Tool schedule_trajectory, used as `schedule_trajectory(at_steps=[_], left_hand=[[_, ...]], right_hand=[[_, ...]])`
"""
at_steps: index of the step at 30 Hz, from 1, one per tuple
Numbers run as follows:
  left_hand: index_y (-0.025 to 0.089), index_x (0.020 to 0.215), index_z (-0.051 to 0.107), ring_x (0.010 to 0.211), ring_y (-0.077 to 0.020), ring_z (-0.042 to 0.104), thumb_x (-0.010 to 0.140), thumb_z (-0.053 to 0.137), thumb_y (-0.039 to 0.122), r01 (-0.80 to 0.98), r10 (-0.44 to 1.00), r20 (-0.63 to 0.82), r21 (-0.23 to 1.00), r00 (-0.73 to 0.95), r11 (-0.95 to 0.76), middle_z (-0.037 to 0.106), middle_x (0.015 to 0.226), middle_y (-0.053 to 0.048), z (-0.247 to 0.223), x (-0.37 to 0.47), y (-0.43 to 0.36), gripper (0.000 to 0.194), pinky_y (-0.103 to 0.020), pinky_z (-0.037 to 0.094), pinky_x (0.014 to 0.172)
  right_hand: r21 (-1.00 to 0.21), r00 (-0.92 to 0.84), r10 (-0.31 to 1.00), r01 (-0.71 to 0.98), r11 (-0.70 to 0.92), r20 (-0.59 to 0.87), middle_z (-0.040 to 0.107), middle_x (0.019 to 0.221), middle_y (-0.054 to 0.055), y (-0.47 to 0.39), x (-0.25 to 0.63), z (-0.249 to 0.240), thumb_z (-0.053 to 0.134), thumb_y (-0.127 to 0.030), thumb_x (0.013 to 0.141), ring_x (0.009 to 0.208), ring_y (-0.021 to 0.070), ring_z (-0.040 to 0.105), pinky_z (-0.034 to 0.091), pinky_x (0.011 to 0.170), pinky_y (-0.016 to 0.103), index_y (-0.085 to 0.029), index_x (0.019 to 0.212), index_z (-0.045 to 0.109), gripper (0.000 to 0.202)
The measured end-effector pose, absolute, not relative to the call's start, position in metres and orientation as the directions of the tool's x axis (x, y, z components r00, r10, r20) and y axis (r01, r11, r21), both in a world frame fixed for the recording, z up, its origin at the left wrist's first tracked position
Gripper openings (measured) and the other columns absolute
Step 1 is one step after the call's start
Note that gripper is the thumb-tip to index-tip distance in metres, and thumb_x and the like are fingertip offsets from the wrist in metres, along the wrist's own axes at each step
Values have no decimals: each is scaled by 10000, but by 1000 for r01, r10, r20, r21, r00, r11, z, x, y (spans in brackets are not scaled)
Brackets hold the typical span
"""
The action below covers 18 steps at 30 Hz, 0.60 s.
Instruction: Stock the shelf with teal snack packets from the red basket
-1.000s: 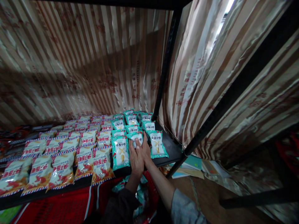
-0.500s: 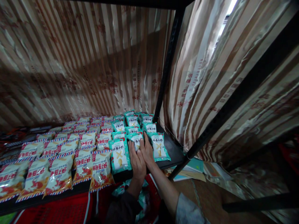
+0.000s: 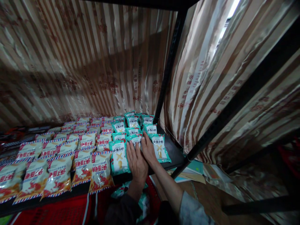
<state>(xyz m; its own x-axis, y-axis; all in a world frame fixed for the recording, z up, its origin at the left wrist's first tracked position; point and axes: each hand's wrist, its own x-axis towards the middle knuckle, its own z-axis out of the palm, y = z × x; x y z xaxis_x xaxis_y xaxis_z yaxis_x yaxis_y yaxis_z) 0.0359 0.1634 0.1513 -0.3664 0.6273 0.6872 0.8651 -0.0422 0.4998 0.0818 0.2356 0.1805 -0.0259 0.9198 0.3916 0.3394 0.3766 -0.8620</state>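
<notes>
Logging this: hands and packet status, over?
Left hand over teal packet, right hand along its side. Packet partly covered. Neighbouring packets close on both sides.

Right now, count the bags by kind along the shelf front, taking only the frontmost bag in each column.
Teal-edged bags: 3, the middle one partly covered by the left hand and right hand
Striped-edge bags: 5
Total: 8

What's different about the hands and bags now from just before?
The left hand now lies flatter, its fingers spread more over the front of the middle green bag. The right hand still touches that bag's right side. Nothing was visibly picked up or let go. The neighbouring green bag and the striped-edge bags stayed put.
</notes>
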Motion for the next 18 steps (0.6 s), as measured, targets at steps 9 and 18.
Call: schedule_trajectory(at_steps=[9,18], left_hand=[[79,1337,368,1378,-276,82,852,378,183,906,696,659,422,-285,-28,222,1463,-197,162,27,163,496,-529,195,1084],[82,1330,371,1373,-219,154,887,301,269,559,766,343,829,-543,25,213,1478,-162,218,0,200,486,-412,179,1110]], right_hand=[[-855,-64,921,353,380,383,439,1370,119,254,81,193,270,-503,897,1277,225,389,284,1071,433,-139,1331,412,584],[-864,-133,915,304,402,380,447,1366,104,275,71,228,225,-532,896,1289,198,372,257,1087,392,-142,1323,419,610]])
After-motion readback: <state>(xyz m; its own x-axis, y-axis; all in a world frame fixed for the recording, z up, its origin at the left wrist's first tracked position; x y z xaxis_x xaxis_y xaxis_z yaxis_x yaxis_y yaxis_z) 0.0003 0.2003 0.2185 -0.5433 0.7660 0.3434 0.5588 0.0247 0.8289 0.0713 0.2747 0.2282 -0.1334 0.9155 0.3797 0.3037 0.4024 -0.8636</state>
